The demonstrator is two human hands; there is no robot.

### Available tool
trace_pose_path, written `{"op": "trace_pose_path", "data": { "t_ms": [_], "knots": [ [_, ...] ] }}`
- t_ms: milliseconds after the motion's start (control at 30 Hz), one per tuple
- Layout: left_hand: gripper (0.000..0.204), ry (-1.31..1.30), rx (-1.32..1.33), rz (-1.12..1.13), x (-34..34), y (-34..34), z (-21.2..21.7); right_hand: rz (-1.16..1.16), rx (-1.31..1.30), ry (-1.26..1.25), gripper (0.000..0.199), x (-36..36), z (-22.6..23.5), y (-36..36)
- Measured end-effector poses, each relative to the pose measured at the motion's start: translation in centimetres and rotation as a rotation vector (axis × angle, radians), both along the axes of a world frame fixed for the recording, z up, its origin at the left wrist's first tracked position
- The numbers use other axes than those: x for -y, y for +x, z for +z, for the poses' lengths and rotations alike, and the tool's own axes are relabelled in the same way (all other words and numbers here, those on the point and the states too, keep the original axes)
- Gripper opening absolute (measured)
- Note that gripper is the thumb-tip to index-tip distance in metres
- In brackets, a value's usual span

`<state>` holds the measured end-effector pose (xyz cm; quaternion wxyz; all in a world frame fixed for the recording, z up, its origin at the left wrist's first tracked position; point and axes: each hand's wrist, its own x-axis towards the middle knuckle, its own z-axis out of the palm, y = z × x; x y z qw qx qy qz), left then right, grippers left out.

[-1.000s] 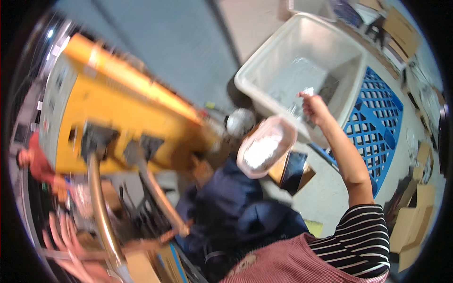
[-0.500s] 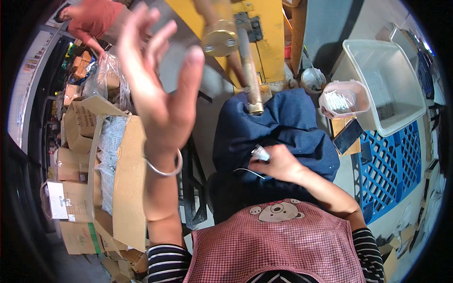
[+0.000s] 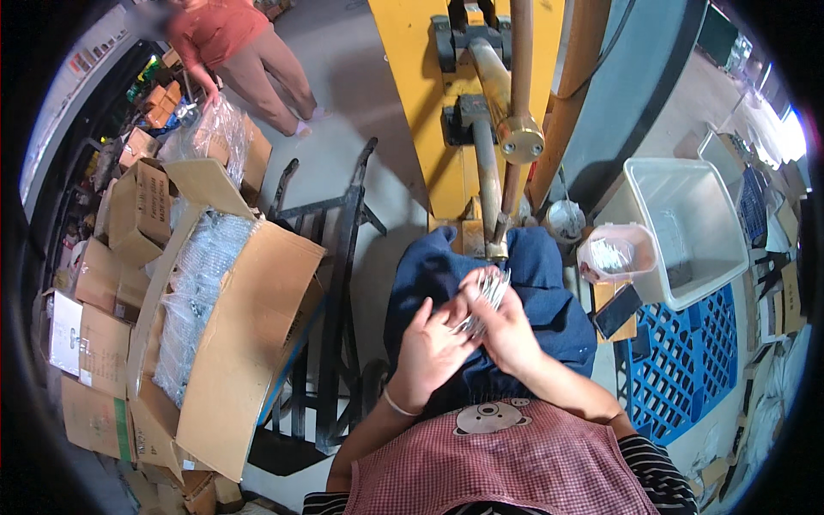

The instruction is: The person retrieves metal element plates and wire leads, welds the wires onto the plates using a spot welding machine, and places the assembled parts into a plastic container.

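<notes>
My right hand (image 3: 513, 336) is closed round a bundle of thin white and silvery strips (image 3: 487, 298), held above my dark blue-clad lap. My left hand (image 3: 432, 350), with a bangle at the wrist, meets the lower end of the bundle. Its fingers are against the strips while the thumb stands apart; some fingertips are hidden behind the bundle. Just beyond my hands, a metal rod (image 3: 489, 189) with a brass-coloured end comes down from a yellow machine (image 3: 421, 112). A thicker rod with a round brass cap (image 3: 521, 140) hangs beside it.
To the right, a pink tub (image 3: 592, 266) of similar white strips stands by a large pale bin (image 3: 639, 197) and a blue pallet (image 3: 678, 369). At left are an open carton (image 3: 249, 335) of bubble-wrapped goods and a black metal frame (image 3: 336, 283). A co-worker (image 3: 232, 43) stands far left.
My left hand has come down from the raised position at upper left to the bundle in my right hand. The view has shifted, showing more of the machine.
</notes>
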<state>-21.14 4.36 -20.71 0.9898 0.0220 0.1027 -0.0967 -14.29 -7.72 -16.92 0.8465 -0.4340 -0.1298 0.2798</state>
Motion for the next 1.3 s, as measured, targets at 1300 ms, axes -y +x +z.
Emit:
{"op": "trace_pose_path", "data": {
  "t_ms": [1300],
  "knots": [
    [0.03,0.797,0.169,-0.212,4.6,-0.8,0.6,0.063,-0.415,0.552,0.051,6.2,-5.0,4.2]
  ]
}}
